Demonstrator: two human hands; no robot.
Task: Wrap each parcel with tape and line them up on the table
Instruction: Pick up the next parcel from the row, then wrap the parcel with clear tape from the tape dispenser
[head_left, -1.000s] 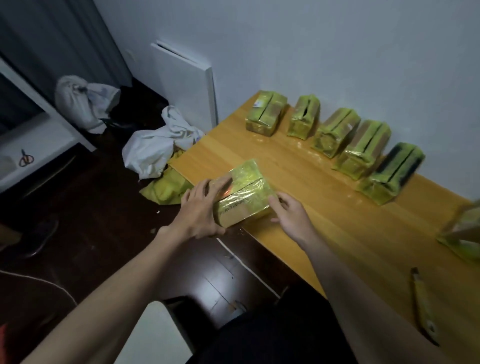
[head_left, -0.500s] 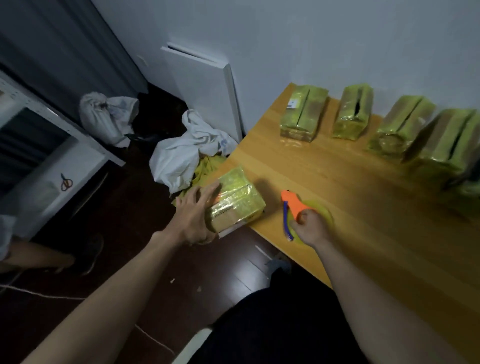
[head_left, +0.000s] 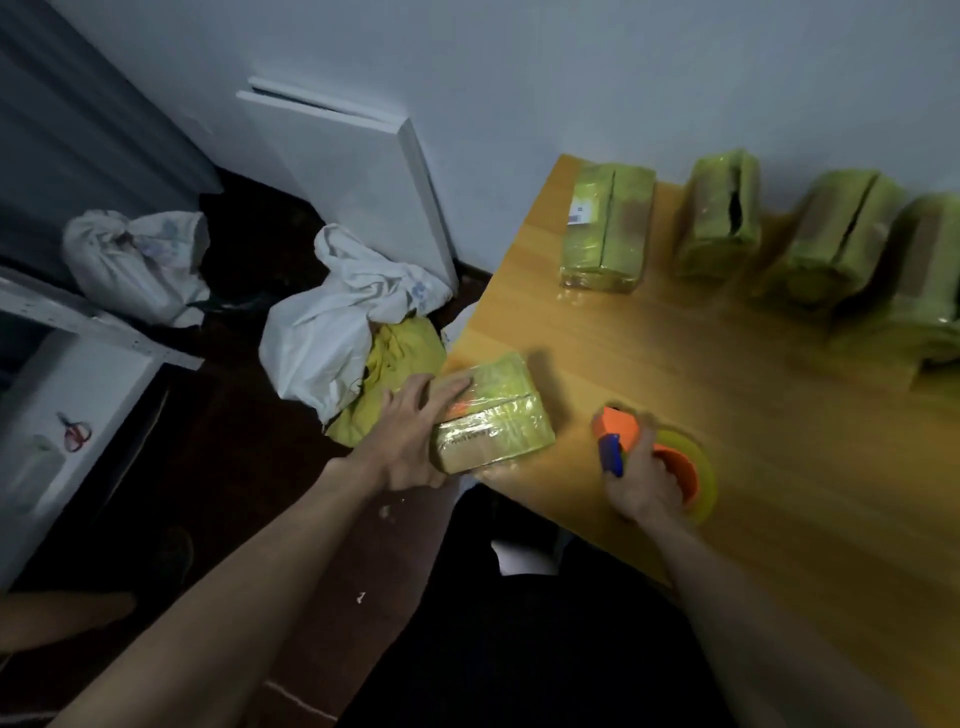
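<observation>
A: What is the left hand (head_left: 410, 441) doing at the lower middle of the frame?

B: It is resting on the parcel (head_left: 493, 415) at the near left corner of the wooden counter (head_left: 727, 395). The fingers are lying straight across the parcel's top and left side, and the thumb is sitting under its near end. The parcel is showing glossy yellow-green tape, with a brown cardboard end facing the camera.

A: And the right hand (head_left: 641, 483)?

B: It is gripping the tape dispenser (head_left: 660, 457), fingers curled round its handle, just right of the parcel and apart from it. The dispenser is showing an orange body, a blue part at its front and a roll of yellow-green tape.

A: Where are the other parcels sitting?

B: Four taped parcels are standing in a row along the white wall at the upper right of the frame: the first (head_left: 605, 228) with a white label on its left side, the second (head_left: 719, 213), the third (head_left: 831, 239), and the fourth (head_left: 930, 291), which is being cut off by the frame edge. They are blurred.

A: Anything lying off the counter?

B: A white bag (head_left: 337, 332) and a yellow cloth (head_left: 395, 374) are lying on the dark floor at the counter's left end. A white board (head_left: 353, 171) is leaning against the wall behind them.
</observation>
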